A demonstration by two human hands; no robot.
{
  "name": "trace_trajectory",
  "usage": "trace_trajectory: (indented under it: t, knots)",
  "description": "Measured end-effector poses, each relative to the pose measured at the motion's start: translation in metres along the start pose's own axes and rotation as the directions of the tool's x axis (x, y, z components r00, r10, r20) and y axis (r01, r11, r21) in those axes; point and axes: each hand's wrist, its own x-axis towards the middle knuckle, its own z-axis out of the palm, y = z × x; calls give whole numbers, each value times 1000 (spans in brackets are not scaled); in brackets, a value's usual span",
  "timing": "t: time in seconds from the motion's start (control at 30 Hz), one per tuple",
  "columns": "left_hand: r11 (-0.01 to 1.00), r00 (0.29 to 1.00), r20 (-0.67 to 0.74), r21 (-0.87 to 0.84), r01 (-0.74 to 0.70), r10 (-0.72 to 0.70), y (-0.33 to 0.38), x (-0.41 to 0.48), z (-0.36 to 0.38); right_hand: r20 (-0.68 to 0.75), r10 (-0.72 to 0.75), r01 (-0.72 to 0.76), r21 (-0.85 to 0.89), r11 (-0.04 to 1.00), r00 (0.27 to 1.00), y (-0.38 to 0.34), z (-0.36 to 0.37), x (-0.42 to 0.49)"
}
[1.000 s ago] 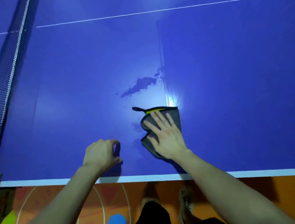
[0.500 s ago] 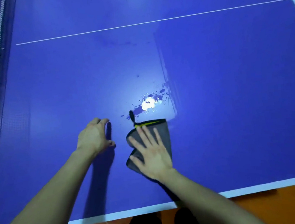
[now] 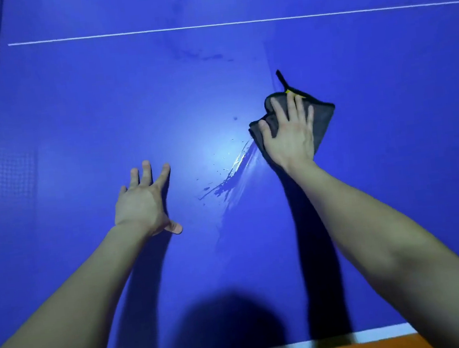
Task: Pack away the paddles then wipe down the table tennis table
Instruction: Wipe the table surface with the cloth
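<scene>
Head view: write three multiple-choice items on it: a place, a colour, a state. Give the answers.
1. Where is the wet streak? A) between the hands B) beyond the white line C) on the net
2. Colour of the cloth? A) white B) dark grey, yellow trim C) red
3. State of the left hand? A) gripping a paddle B) a fist C) open, fingers spread

Answers: 1 A, it runs from the cloth toward the left hand. 2 B, grey shows round the right hand. 3 C, it holds nothing.
</scene>
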Motion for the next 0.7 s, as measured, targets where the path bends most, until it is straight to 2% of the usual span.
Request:
trace_trajectory:
  t: [0.07,0.1,0.17,0.27,0.3,0.33,0.37,0.4,0.47,0.5,0.53,0.6,0.63,0.7]
  knots:
    - [1000,1000,1,10,-2,2,3,-2,-3,15,-180,180,38,983,984,-29,-3,-50]
    - [1000,1000,1,10,1,-1,4,-4,-4,31,-311,308,80,948,950,-45,-3,-85]
    - [1000,1000,15,-3,7,-7,5,-5,-7,112,-580,559,171,811,807,-73,0,-150]
    - [1000,1000,30,-9,7,-7,3,-5,-8,155,-806,770,238,592,572,-69,3,-162]
    - [1000,999,32,-1,4,-4,3,-5,-8,139,-841,806,240,541,523,-57,3,-142]
    - [1000,999,35,8,-4,4,3,-5,-8,120,-847,815,235,530,517,-44,3,-117]
    - [1000,999,39,15,-10,10,3,-5,-8,78,-818,792,211,573,570,-31,1,-87]
    - [1000,999,42,16,-12,12,2,-5,-8,29,-737,722,178,669,675,-19,0,-54]
    - [1000,999,36,13,-21,21,2,-5,-7,-19,-410,410,116,905,912,1,-3,7]
    - [1000,999,28,15,-26,25,2,-5,-6,-10,-229,229,71,971,973,7,-6,29]
    - [1000,1000,22,20,-23,23,2,-5,-5,1,-101,101,43,994,995,8,-4,42]
    - [999,1000,19,31,-14,13,3,-5,-6,-2,-10,10,21,1000,1000,-11,0,38]
    - [999,1000,20,31,-13,12,3,-5,-6,-10,-48,48,26,999,999,-28,-1,20]
    - [999,1000,23,36,-5,4,3,-5,-9,4,-299,298,82,951,954,-68,0,-39]
